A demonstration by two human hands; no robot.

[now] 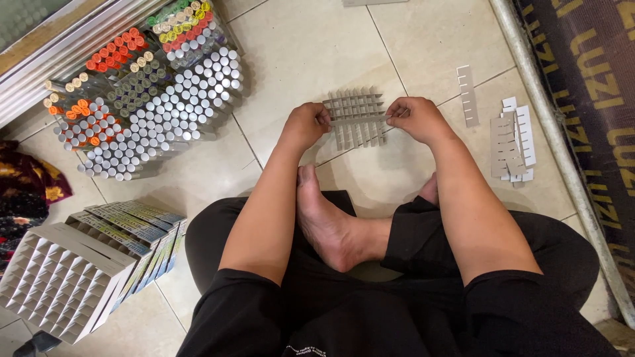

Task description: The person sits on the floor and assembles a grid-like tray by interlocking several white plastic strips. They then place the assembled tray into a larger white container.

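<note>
On the tiled floor ahead of the crossed legs, left hand [305, 124] and right hand [417, 118] pinch opposite ends of a cardboard strip [360, 119], steadying it across the slotted grid [357, 118], with spare strips [510, 144] within reach.

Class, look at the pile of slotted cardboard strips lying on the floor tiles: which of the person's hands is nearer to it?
Right. The right hand grips the cardboard grid's edge, on the side facing the pile of slotted cardboard strips. The left hand holds the grid's opposite edge, farther from the pile.
</note>
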